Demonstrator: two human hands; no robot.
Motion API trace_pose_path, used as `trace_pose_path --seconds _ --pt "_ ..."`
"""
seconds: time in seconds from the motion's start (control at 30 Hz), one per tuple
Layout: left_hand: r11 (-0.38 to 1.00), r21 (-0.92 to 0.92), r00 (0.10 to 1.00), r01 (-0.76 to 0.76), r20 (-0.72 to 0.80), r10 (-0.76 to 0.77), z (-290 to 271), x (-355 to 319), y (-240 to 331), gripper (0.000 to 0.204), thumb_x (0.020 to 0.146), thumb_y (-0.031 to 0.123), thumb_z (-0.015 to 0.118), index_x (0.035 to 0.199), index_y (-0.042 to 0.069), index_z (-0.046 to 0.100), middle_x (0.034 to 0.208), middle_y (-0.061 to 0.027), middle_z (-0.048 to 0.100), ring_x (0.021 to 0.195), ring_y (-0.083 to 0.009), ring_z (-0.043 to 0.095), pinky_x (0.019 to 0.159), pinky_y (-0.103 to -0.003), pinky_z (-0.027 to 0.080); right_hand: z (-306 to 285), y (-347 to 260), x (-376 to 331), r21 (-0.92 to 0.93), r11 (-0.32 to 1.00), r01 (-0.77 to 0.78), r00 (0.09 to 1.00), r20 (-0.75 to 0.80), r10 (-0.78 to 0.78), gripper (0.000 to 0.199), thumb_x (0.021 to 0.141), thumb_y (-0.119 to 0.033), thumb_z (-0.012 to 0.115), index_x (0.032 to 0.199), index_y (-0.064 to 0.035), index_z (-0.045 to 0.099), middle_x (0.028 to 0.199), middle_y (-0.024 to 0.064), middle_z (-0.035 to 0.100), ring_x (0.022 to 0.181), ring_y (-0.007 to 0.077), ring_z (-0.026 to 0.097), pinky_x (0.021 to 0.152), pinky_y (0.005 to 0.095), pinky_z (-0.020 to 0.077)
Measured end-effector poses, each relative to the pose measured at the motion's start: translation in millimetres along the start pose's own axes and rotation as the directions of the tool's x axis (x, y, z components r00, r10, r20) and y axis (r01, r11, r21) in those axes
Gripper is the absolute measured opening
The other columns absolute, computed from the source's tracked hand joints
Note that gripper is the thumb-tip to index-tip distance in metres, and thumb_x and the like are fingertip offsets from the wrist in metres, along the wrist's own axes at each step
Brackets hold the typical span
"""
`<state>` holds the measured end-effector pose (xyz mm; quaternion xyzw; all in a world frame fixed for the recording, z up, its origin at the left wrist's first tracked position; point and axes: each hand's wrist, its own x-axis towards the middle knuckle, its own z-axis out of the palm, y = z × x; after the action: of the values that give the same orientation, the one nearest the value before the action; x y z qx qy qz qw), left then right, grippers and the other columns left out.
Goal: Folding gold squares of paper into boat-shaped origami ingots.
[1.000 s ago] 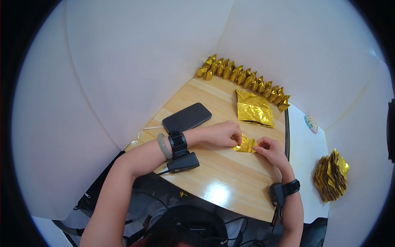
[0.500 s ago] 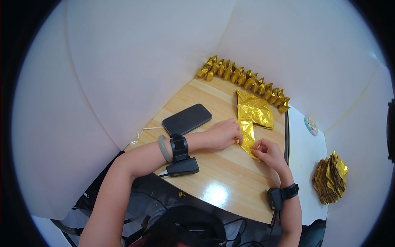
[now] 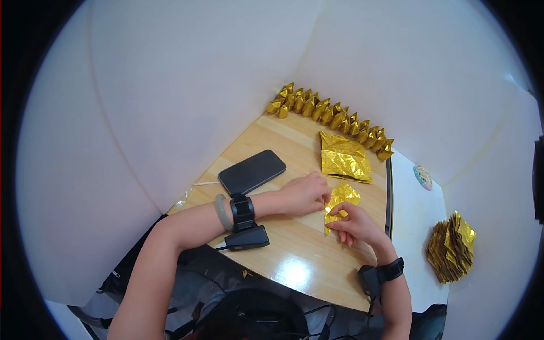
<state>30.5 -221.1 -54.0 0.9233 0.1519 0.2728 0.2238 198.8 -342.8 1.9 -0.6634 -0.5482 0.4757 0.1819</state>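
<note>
A sheet of gold foil paper (image 3: 344, 195) lies on the wooden table between my hands, its near end narrowing to a folded point. My left hand (image 3: 305, 194) rests at the sheet's left edge, fingers curled and closed on that edge. With thumb and fingertips, my right hand (image 3: 360, 224) pinches the lower part of the same sheet, covering some of it. Just beyond lies a flat stack of gold foil paper (image 3: 347, 157), touched by neither hand. Along the table's far edge stands a row of folded gold foil pieces (image 3: 339, 118).
A black phone (image 3: 252, 172) with a white cable lies left of my left hand. On the white surface at right are a thick bundle of gold foil paper (image 3: 451, 249) and a small pastel oval object (image 3: 423, 177). White walls rise behind and beside the wooden table (image 3: 317, 249).
My right hand has moved left and slightly down with the foil paper's near end. The sheet has turned and now sits apart from the stack. My left hand stays near its left edge.
</note>
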Motion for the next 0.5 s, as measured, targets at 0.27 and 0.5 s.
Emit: trace_pose_path --seconds 0.27,0.5 --pt "0.983 -0.044 0.975 -0.181 0.127 0.185 6.7 -2.6 10.5 0.021 0.075 0.023 0.07 0.091 0.012 0.063 0.099 -0.0096 0.051 0.099 -0.0286 0.047 0.087 -0.036 0.041 -32.5 33.9 5.7 -0.132 0.975 0.179 0.972 -0.128 -0.195 0.03 0.078 -0.011 0.064 0.106 -0.0046 0.056 0.063 -0.0008 0.055 0.054 0.0068 0.051 0.051 0.0213 0.0393" --pt "0.984 -0.072 0.973 -0.166 0.148 0.175 6.3 -2.8 4.2 0.021 0.074 0.025 0.071 0.09 0.014 0.063 0.099 -0.0095 0.051 0.101 -0.0282 0.047 0.087 -0.037 0.041 -61.9 63.2 7.6 -0.386 0.867 0.315 0.836 -0.319 -0.446 0.046 0.07 -0.003 0.063 0.115 -0.0113 0.056 0.136 0.0148 0.035 0.128 0.0323 0.031 0.108 0.037 0.0251"
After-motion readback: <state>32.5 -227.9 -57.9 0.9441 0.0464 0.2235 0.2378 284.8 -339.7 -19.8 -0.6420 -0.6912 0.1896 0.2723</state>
